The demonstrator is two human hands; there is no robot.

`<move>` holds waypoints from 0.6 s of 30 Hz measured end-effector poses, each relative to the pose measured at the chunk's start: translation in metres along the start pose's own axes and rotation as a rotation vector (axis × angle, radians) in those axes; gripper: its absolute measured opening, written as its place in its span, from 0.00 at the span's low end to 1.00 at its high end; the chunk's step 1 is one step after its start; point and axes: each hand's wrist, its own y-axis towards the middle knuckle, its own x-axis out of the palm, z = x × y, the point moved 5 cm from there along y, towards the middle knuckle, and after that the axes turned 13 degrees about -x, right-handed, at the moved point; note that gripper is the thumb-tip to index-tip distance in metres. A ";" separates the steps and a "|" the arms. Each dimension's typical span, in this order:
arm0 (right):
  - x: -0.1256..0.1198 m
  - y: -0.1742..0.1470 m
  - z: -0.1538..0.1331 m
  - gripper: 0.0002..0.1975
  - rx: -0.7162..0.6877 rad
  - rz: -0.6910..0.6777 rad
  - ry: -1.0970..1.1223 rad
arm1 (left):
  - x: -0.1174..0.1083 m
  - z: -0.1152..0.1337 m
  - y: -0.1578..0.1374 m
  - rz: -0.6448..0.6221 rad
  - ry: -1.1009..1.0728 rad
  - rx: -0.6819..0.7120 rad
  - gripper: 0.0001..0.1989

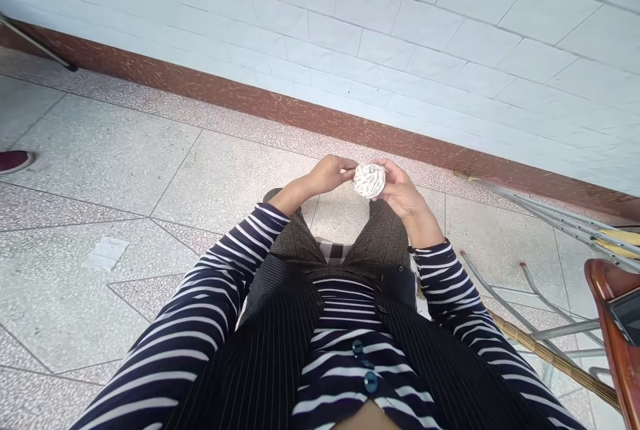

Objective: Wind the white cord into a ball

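Above my knees, a small round white thing [369, 181] of twisted or woven strands is held between my hands; its exact kind cannot be made out. My right hand [400, 191] wraps its fingers round the right side of it, thumb below. From the left, my left hand [331, 174] pinches with thumb and forefinger at its left edge. Whether a loose strand lies in that pinch is too small to see.
A tiled wall [350, 30] with a brown base runs in front. A red wooden chair [610, 323] bearing a dark phone-like object, metal legs [520, 297] and a straw-coloured bundled rod [555, 353] are at right. White paper [106, 253] lies on the left floor, near another person's shoe [14, 161].
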 end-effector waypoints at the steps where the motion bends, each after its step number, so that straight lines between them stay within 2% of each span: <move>1: 0.001 0.003 -0.008 0.28 -0.050 0.011 -0.011 | 0.000 -0.004 0.003 0.007 0.007 -0.023 0.13; 6: -0.017 0.022 -0.032 0.27 -0.178 0.127 -0.069 | 0.000 -0.024 0.002 0.049 0.041 -0.140 0.16; 9: -0.035 0.034 -0.026 0.24 -0.226 0.221 -0.176 | 0.004 -0.023 -0.012 0.000 0.042 -0.147 0.16; 12: -0.042 0.040 -0.008 0.23 -0.251 0.336 -0.442 | 0.013 -0.012 -0.024 -0.101 0.068 -0.119 0.15; 15: -0.030 0.033 0.017 0.21 -0.219 0.392 -0.792 | 0.016 0.001 -0.027 -0.103 0.184 -0.065 0.15; 17: -0.014 0.025 0.035 0.20 -0.211 0.328 -0.945 | 0.015 0.006 -0.025 -0.049 0.297 -0.023 0.14; 18: -0.006 0.021 0.044 0.19 -0.206 0.280 -0.951 | 0.014 0.008 -0.024 -0.027 0.351 0.000 0.13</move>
